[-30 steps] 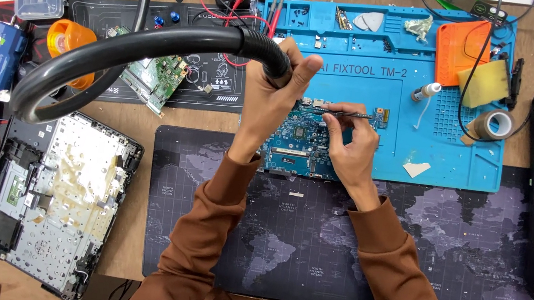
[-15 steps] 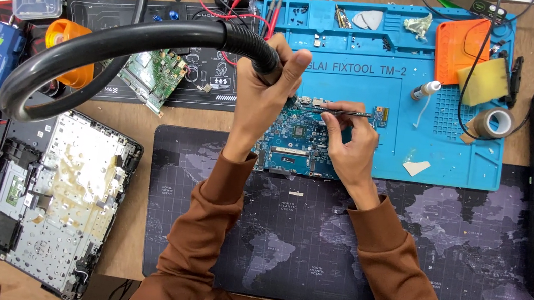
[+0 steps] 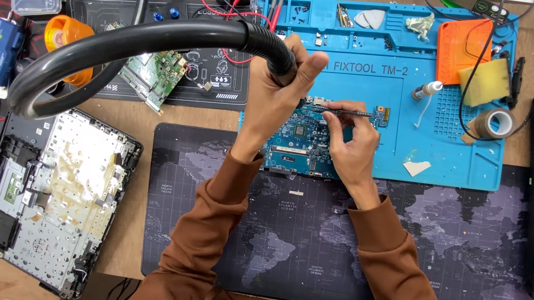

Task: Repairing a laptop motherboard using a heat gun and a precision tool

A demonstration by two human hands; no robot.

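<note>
On the blue silicone repair mat (image 3: 468, 169), a blue printed circuit board (image 3: 300, 142) lies under both hands. The left hand (image 3: 277, 93) is clamped around a black corrugated hose (image 3: 138, 36); the right hand (image 3: 350, 136) pinches what looks like a thin dark metal probe (image 3: 346, 112), apparently mid-rework, calling for steady, fine tip placement.

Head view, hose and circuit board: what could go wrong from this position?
The left hand grips the end of the black hose right over the blue circuit board; if the grip slips, the nozzle could knock small parts. The right hand holds a thin tool on the board's top edge; it might skid across it. Red leads near the hose could snag.
</note>
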